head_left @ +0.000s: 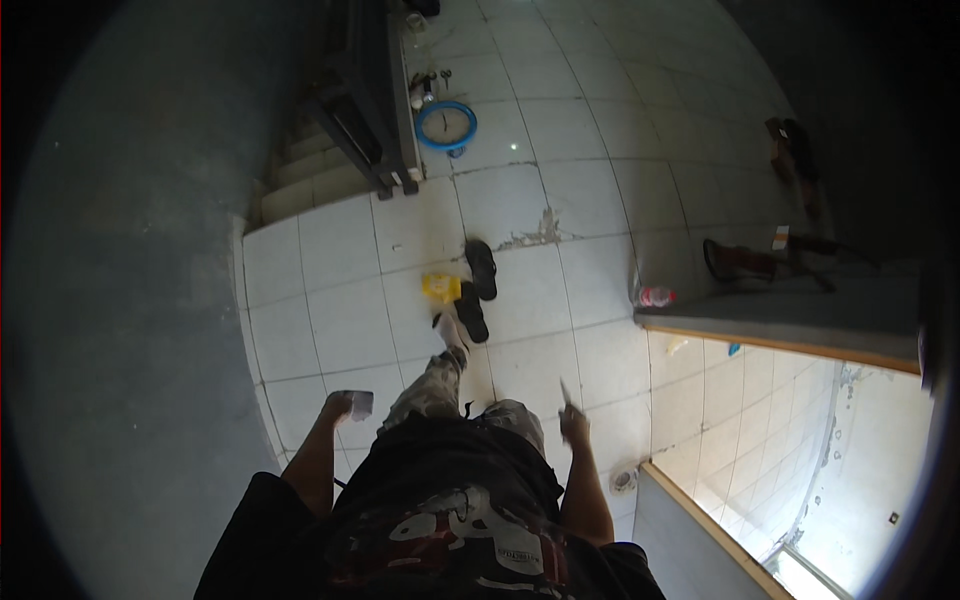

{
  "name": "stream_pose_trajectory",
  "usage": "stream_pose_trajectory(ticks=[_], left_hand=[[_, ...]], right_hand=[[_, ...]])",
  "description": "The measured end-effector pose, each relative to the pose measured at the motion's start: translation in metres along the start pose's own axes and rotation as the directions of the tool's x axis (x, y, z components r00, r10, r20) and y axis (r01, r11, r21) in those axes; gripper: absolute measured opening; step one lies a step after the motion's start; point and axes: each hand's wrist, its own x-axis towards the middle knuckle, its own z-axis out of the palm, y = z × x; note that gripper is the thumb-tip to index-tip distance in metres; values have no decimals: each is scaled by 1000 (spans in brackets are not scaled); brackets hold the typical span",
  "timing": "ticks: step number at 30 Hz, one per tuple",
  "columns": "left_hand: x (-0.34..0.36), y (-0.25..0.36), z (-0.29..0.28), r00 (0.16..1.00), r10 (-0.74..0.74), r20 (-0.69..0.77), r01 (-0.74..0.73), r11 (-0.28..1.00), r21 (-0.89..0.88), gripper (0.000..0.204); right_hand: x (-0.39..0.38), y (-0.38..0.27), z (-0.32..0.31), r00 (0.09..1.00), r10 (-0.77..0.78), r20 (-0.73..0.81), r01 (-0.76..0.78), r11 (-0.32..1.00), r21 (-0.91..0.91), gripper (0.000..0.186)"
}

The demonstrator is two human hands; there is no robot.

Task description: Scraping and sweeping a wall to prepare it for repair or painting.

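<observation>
And here's your left hand (340,406), out over the floor's (600,345) left edge, fingers closed on one end of a flat grey piece (361,404); the rest sticks out freely to the right. Over on your other side, the right hand (574,424) has its fingers drawn in around a slim, pointed piece (565,391), tip forward, too blurred to name or to judge how firm that hold is. Now look down: your foot (450,333) is right by the yellow packet (441,289) and two dark slippers (475,295). That's the danger spot! A sole on that packet could skid; a toe caught on a slipper could trip you, and with both hands occupied, you'd have little to catch yourself with. The flat piece, gripped at one end, could twist loose if knocked against your trousers (428,388).
</observation>
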Motion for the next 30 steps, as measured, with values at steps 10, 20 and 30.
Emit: stream_pose_trajectory(ticks=[10, 20, 30], left_hand=[[120, 161, -233, 946, -6, -324, -208, 753, -624, 42], [209, 248, -250, 990, -137, -20, 34, 382, -924, 44], [372, 338, -200, 977, -213, -11, 50, 276, -960, 28]], right_hand=[[46, -28, -10, 851, 315, 421, -261, 948, -183, 33], [343, -154, -73, 997, 71, -32, -65, 983, 170, 27], [543, -257, -56, 991, -46, 128, 46, 999, 9, 37]])
